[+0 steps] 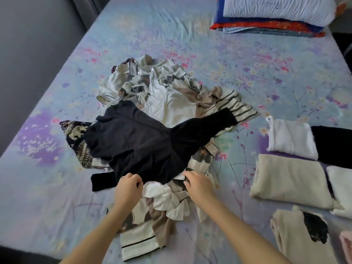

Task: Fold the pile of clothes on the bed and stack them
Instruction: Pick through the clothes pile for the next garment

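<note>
A black long-sleeved top (pixel 137 141) lies spread over a heap of unfolded clothes (pixel 167 96) in the middle of the bed. My left hand (pixel 128 189) pinches its near hem at the left. My right hand (pixel 199 184) grips the hem at the right, fingers curled into the cloth. Under the top lie cream floral pieces, a white garment (pixel 163 199) and a striped one (pixel 236 105). To the right sit folded items: a white one (pixel 291 140), a black one (pixel 335 145), a beige one (pixel 289 178) and a cream one with a black print (pixel 301 237).
The bed sheet (pixel 57 197) is pale blue with purple flowers. A stack of folded blankets with a white pillow (pixel 274 14) stands at the far right corner. The bed's left edge drops to a dark floor (pixel 28 54).
</note>
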A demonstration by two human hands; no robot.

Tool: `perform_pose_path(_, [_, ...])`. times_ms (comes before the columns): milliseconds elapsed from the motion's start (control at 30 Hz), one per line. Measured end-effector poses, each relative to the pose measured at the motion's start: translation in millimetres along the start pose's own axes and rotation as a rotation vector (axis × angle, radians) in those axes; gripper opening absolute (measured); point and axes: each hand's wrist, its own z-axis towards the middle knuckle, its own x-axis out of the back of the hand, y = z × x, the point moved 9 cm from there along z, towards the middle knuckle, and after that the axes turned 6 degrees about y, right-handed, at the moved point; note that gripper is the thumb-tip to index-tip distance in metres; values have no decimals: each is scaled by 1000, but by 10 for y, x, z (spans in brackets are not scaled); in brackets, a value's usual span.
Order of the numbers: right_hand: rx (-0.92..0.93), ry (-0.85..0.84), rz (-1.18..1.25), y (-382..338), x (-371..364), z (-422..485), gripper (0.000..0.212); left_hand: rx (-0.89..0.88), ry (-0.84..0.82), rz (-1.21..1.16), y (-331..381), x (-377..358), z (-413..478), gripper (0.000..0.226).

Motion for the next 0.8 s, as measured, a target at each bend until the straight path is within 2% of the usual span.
perform_pose_path(133, [42, -20, -289, -111, -148, 383, 54, -91, -13, -23, -60, -118, 192, 8])
perform_pose_path(233, [201, -101, -536, -248, -311, 558, 71, -94, -78, 0, -84, -273, 267, 32])
perform_pose_path(300, [244, -95, -601, -307, -386, 670, 69, -103, -98, 14, -127, -350, 327, 43])
perform_pose_path(367, [293, -35, -574, -314, -410, 796, 52, -181, -95, 54, -147, -431, 367, 53])
perform_pose_path(500, [411, 26, -262, -359, -171, 897, 18, -262, -94, 140, -154, -476, 391, 68])
perform_pose_path(533, [424, 44, -150, -384, -60, 903, 15, -259, -101, 154, -140, -475, 388, 71])
perform_pose_path(633, [254, -60, 227, -487, 353, 964, 15, -234, -88, 147, 21, -368, 365, 80])
perform_pose_path(700, [131, -174, 496, -686, 661, 964, 19, -174, -22, 25, 184, -129, 411, 69])
perform_pose_path(800, [14, -183, 794, -952, 1233, 995, 40, 53, 106, -256, 301, 365, 586, 28])
